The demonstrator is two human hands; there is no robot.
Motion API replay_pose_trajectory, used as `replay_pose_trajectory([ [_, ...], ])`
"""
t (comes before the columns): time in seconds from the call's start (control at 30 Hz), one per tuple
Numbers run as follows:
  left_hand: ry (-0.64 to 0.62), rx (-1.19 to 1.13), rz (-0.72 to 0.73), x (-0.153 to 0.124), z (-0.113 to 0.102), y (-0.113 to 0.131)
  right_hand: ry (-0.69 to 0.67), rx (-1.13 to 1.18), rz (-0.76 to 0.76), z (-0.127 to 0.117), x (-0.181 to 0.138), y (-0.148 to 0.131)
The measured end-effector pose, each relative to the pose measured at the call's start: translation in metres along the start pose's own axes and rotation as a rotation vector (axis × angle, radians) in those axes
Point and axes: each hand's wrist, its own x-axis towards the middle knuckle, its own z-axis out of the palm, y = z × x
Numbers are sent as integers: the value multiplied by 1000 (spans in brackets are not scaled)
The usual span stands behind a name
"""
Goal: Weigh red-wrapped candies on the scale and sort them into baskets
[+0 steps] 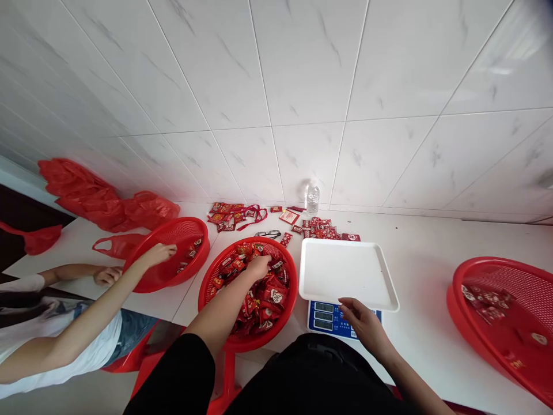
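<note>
My left hand (258, 268) reaches into a round red plastic basket (206, 305) heaped with small red snack packets (254, 305). Its fingers curl down together among the packets near the far right side; what they grip is hidden. My right hand (360, 323) hangs over the front edge of a digital scale (317, 328), thumb and fingers apart and holding nothing. On the scale sits a white tray (348, 274), bare apart from a few specks. The scale's blue panel with its displays faces me, partly covered by my right hand.
A co-worker (86, 328) at left reaches into another red basket (166, 285) holding a few packets. A third basket (458, 323) stands at right. Along the wall lie red bags (86, 196), loose packets (319, 227), glasses (268, 234) and a clear bottle (313, 199).
</note>
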Motion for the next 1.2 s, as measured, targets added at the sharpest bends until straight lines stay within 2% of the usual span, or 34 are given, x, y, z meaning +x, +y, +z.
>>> replay_pose_trajectory([
  [0.2,15,-119,-26,0,-35,4,10,3,-11,1,1,4],
  [0.3,22,-201,14,-7,-52,14,21,11,-29,6,5,10],
  [0.4,-86,-466,125,-17,-51,35,30,6,-28,11,11,15],
  [0.47,-199,-696,164,-23,-37,55,16,12,-41,13,14,16],
  [0.53,-281,-844,112,-26,-13,78,8,16,-64,12,17,15],
  [0.67,-387,-1045,-73,-29,41,122,38,15,-78,9,18,13],
  [0.77,-412,-1081,-108,-30,65,140,62,5,-63,6,16,15],
  [0.87,-342,-978,-89,-31,71,145,93,-55,-90,1,16,19],
  [0.97,-214,-838,45,-32,66,140,159,-237,-145,-3,23,21],
  [1.03,-68,-762,171,-30,58,132,200,-436,-232,-5,33,19],
  [1.1,136,-691,261,-25,47,117,189,-646,-300,-4,47,14],
  [1.17,336,-597,261,-17,35,96,122,-804,-299,-2,60,10],
  [1.2,393,-526,220,-13,29,83,81,-854,-282,0,66,9],
])
